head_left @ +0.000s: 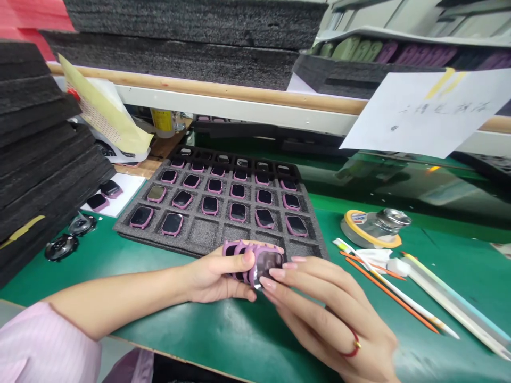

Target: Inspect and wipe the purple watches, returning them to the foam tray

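Observation:
My left hand (217, 276) is closed around a short stack of pink watch cases (249, 258), held on edge just in front of the foam tray. My right hand (327, 308) reaches in from the right, its fingertips pinching the front case of that stack, whose dark shiny screen faces me. A red ring sits on one right finger. The black foam tray (202, 231) lies behind both hands, with several pink watch cases seated screen-up in its square pockets; a few near pockets are bare.
Stacks of black foam trays (40, 154) stand at the left, more on the shelf above. Two loose watch cases (104, 194) lie on white paper. A tape roll with a metal weight (375, 226), orange sticks and swabs (393, 292) lie at right on the green mat.

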Available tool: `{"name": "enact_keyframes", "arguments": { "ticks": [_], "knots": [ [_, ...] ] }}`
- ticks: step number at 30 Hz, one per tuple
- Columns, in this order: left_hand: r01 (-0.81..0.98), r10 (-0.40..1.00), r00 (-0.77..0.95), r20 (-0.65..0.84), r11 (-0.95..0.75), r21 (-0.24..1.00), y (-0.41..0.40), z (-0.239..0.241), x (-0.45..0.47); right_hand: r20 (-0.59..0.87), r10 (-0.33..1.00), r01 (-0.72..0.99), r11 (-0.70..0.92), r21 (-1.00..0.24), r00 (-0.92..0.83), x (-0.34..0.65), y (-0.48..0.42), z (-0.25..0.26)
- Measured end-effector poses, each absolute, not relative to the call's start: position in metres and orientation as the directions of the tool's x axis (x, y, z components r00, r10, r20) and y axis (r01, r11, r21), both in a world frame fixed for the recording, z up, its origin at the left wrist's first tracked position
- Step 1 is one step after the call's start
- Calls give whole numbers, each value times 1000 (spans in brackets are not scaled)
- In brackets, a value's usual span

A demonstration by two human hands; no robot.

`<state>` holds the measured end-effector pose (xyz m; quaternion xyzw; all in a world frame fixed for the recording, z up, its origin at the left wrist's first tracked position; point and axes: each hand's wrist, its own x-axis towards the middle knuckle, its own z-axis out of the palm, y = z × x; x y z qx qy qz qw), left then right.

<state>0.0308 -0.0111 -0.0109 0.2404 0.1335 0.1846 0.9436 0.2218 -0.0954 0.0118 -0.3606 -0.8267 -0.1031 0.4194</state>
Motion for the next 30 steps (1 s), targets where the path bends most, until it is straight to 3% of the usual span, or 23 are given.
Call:
{"name": "enact_keyframes", "arguments": {
  "ticks": [2,6,10,16,22,27,30],
  "knots": [
    [-313,457,872,-175,796,518,-14,-10,33,782,548,713,672,-200,-297,213,-89,12],
    [-340,522,826,-211,761,552,-20,-7,38,626,766,637,557,-532,-147,202,-85,12],
    [-339,485,842,-235,816,469,-20,-6,39,607,792,468,561,-683,-64,205,-86,12],
    [-263,374,913,-164,846,463,-15,-11,35,609,787,521,564,-641,-103,210,-84,10],
    [-277,466,843,-270,805,524,-20,-6,37,673,707,658,616,-433,-219,220,-81,23],
    [-205,498,782,-375,773,600,-22,-1,26,676,736,801,382,-461,37,265,-83,9],
    [-195,517,793,-322,717,669,-21,-3,15,491,870,847,290,-445,-40,288,-92,-17]
  ]
}}
